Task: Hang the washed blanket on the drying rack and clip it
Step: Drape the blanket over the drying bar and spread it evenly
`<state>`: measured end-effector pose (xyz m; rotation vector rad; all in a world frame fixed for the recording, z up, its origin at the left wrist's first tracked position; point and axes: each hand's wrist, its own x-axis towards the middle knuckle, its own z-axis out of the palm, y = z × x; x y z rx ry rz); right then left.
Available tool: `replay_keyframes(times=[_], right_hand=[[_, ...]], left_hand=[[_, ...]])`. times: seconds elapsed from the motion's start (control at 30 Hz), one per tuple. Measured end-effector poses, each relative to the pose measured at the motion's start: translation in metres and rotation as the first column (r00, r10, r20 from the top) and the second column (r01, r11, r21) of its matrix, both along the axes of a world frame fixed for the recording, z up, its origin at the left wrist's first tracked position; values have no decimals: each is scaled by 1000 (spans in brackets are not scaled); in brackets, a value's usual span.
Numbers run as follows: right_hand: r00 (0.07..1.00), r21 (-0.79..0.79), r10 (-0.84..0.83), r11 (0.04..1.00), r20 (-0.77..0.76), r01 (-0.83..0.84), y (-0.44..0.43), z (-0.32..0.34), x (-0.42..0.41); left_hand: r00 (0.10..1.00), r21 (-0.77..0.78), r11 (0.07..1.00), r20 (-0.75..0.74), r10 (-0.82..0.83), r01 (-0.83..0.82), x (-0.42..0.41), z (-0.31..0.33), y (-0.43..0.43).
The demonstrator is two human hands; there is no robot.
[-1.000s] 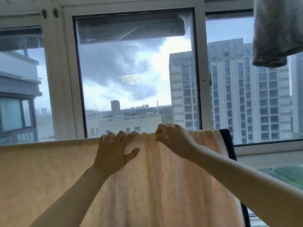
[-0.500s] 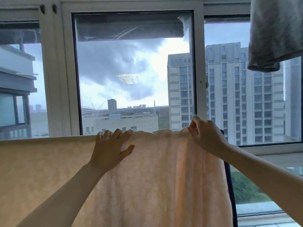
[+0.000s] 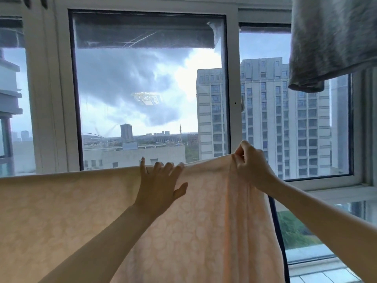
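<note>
Blanket [image 3: 81,211], peach with faint flower pattern, is hung straight across before the window [image 3: 231,78]. Left hand [image 3: 159,186] is laid flat on its top edge, fingers apart. Raised edge is pinched by right hand [image 3: 253,166].

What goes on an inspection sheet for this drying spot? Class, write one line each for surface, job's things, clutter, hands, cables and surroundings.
Surface: nothing seen; whatever bears the blanket is hidden under it.
Job's things: peach patterned blanket draped, top edge level at left, higher at right; no clips seen.
Clutter: grey cloth hangs at top right.
Hands: left hand lies flat at the blanket's top edge, fingers straight; right hand pinches that edge and holds it above the rest.
Cables: nothing seen.
Surroundings: window behind, towers and dark clouds outside.
</note>
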<state>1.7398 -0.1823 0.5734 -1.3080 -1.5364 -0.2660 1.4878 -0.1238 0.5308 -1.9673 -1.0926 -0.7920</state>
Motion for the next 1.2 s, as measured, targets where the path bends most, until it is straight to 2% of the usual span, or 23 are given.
replay_keyframes(times=[0.17, 0.27, 0.37, 0.43, 0.53, 0.63, 0.73, 0.87, 0.97, 1.07, 1.2], right_hand=[[996, -45, 54, 998, 66, -51, -5, -5, 4], [991, -70, 93, 994, 97, -86, -8, -8, 9], [993, 21, -54, 998, 105, 52, -13, -12, 25], [981, 56, -182, 982, 63, 179, -16, -18, 39], [962, -23, -263, 965, -79, 262, -18, -25, 50], [954, -157, -236, 965, -184, 209, -23, -26, 42], [961, -243, -182, 961, -207, 130, -26, -26, 25], [969, -296, -216, 940, -121, 172, -33, -23, 2], [958, -299, -286, 914, 2, 274, -36, -23, -16], [919, -232, -374, 889, 125, 394, -25, -25, -29], [901, -138, -374, 902, 222, 408, -16, -20, -31]], left_hand=[[992, 42, 991, -15, -129, 129, 34, 2, -3], [991, 77, 988, -11, -133, 133, 54, 2, -7], [993, 95, 989, 11, -115, 114, 64, 0, -6], [993, 105, 988, 24, -112, 108, 65, -2, -2], [992, 118, 987, 43, -119, 113, 65, -3, 2], [990, 133, 983, 53, -134, 126, 66, -5, 4], [989, 133, 983, 63, -137, 128, 66, -4, 5], [988, 123, 985, 71, -134, 125, 63, -4, 5], [989, 120, 986, 74, -128, 119, 60, -5, 6], [990, 116, 987, 75, -117, 108, 57, -4, 7], [992, 113, 988, 59, -111, 104, 52, -5, 7]])
